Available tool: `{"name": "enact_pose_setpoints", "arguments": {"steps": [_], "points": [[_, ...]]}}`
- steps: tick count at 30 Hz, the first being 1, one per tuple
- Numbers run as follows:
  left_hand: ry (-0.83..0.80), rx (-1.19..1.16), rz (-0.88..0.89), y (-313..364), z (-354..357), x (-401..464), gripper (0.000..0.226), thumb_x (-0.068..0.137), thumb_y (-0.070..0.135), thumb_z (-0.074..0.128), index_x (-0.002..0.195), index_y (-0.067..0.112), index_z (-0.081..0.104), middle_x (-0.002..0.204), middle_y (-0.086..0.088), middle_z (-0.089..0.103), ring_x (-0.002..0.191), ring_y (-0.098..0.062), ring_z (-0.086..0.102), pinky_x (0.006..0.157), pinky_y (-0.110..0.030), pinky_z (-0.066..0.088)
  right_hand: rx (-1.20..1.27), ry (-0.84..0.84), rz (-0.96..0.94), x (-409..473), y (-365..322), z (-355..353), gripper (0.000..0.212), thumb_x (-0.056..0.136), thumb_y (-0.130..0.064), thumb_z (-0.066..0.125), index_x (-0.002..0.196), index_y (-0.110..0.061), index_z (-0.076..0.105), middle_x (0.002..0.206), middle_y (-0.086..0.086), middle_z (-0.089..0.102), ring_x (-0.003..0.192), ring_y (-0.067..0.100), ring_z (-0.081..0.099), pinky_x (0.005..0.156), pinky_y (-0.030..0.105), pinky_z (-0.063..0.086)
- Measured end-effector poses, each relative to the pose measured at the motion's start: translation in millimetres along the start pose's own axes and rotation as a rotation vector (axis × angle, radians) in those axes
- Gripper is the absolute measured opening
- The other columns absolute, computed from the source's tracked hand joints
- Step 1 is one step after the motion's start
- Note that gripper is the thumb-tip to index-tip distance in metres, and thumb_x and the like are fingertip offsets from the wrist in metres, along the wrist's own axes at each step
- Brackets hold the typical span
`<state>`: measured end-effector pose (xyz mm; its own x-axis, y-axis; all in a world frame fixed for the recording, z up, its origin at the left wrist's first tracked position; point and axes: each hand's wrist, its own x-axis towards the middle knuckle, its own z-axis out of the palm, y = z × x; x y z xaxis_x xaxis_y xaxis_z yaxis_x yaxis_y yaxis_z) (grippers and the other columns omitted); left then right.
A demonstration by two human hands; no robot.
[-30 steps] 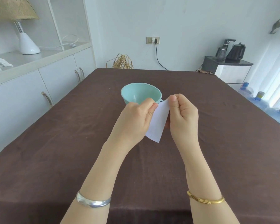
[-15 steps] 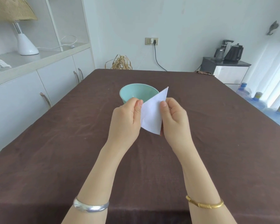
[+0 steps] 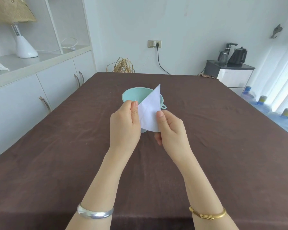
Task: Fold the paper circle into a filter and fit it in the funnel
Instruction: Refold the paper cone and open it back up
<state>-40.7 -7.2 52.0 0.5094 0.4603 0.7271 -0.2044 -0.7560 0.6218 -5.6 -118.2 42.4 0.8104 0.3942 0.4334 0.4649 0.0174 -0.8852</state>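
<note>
The white paper [image 3: 150,112] is folded into a wedge with its sharp tip pointing up and away and its curved edge toward me. My left hand [image 3: 125,125] pinches its left edge between thumb and fingers. My right hand [image 3: 170,128] holds its right edge with the thumb on top. Both hands hold it in the air above the table. Just behind the paper stands the pale teal funnel [image 3: 133,96], wide mouth up, its small loop handle showing at the right; the paper and my hands hide its lower part.
A dark brown cloth [image 3: 223,146] covers the table. White cabinets [image 3: 32,97] with a lamp run along the left. Water bottles [image 3: 263,103] stand on the floor at the right, beside a small stand with kettles [image 3: 233,55].
The paper has swung so its pointed tip now stands up in front of the funnel. Both hands have dropped slightly and shifted their hold to the paper's lower edges.
</note>
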Motion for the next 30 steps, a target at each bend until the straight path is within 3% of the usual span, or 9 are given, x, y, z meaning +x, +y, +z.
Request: {"name": "enact_pose_setpoints", "arguments": {"steps": [5,9,11,13,15,17,21,25,30], "points": [[0.063,0.010,-0.020,-3,-3,2,0.024,0.092,0.020,0.034,0.070,0.015,0.040,0.051,0.017,0.033,0.043,-0.007,0.035,0.045,-0.012,0.030,0.032,-0.134,0.053,-3,-2,-4,0.036,0.098,-0.016,0.040,0.064,-0.018,0.050,0.051,-0.015,0.054,0.045,0.003,0.042,0.048,0.011,0.037],[0.042,0.021,-0.039,-5,-1,0,0.026,0.095,0.017,0.036,0.070,0.013,0.041,0.052,0.015,0.036,0.045,-0.008,0.037,0.046,-0.020,0.027,-0.022,-0.104,0.036,-2,-1,-7,0.039,0.098,-0.017,0.043,0.059,-0.018,0.045,0.046,-0.015,0.048,0.042,0.002,0.038,0.045,0.010,0.033],[-0.012,0.054,-0.035,-5,-2,0,0.021,0.096,0.013,0.041,0.078,0.009,0.050,0.061,0.009,0.048,0.055,-0.012,0.044,0.052,-0.023,0.028,-0.033,-0.082,0.031,-1,-1,-9,0.038,0.097,-0.017,0.045,0.058,-0.017,0.046,0.044,-0.014,0.048,0.041,0.003,0.037,0.044,0.010,0.032],[-0.033,0.132,0.015,-3,-5,1,0.011,0.092,0.010,0.049,0.096,0.005,0.058,0.084,-0.004,0.060,0.075,-0.022,0.052,0.067,-0.028,0.038,-0.048,-0.059,0.023,-1,1,-12,0.037,0.096,-0.018,0.048,0.059,-0.013,0.049,0.043,-0.014,0.048,0.040,0.003,0.037,0.043,0.010,0.031],[-0.011,0.166,0.089,2,-7,1,0.012,0.088,0.009,0.055,0.096,0.004,0.062,0.092,-0.007,0.060,0.083,-0.026,0.050,0.071,-0.024,0.035,-0.084,-0.043,0.004,-1,2,-13,0.034,0.094,-0.020,0.053,0.062,-0.006,0.051,0.043,-0.013,0.047,0.043,0.004,0.036,0.044,0.013,0.031],[-0.017,0.096,0.102,9,-8,2,0.014,0.087,0.016,0.054,0.090,0.006,0.063,0.088,0.002,0.057,0.080,-0.024,0.051,0.069,-0.021,0.036,-0.111,-0.025,-0.028,-1,1,-12,0.033,0.091,-0.021,0.057,0.061,-0.007,0.052,0.044,-0.011,0.046,0.045,0.005,0.035,0.045,0.015,0.030],[-0.160,-0.145,-0.110,17,-7,3,0.029,0.080,0.045,0.054,0.092,0.020,0.057,0.093,0.009,0.061,0.083,-0.015,0.060,0.070,-0.026,0.047,-0.127,0.036,-0.109,-2,-4,-8,0.044,0.087,-0.019,0.063,0.051,-0.028,0.039,0.042,-0.013,0.040,0.043,0.005,0.032,0.043,0.010,0.025],[-0.202,-0.308,-0.240,15,-5,3,0.014,0.078,0.036,0.061,0.078,0.027,0.051,0.079,0.013,0.061,0.064,0.001,0.059,0.060,-0.014,0.046,-0.100,0.047,-0.111,-3,-5,-7,0.043,0.085,-0.020,0.065,0.051,-0.031,0.040,0.045,-0.013,0.042,0.044,0.004,0.032,0.044,0.010,0.026],[-0.171,-0.437,-0.318,15,-3,3,0.005,0.072,0.028,0.053,0.073,0.023,0.050,0.073,0.010,0.057,0.056,0.005,0.052,0.051,-0.006,0.039,-0.048,0.065,-0.079,-5,-5,-9,0.039,0.086,-0.021,0.065,0.054,-0.014,0.043,0.047,-0.011,0.037,0.045,0.004,0.029,0.044,0.011,0.024]]}}
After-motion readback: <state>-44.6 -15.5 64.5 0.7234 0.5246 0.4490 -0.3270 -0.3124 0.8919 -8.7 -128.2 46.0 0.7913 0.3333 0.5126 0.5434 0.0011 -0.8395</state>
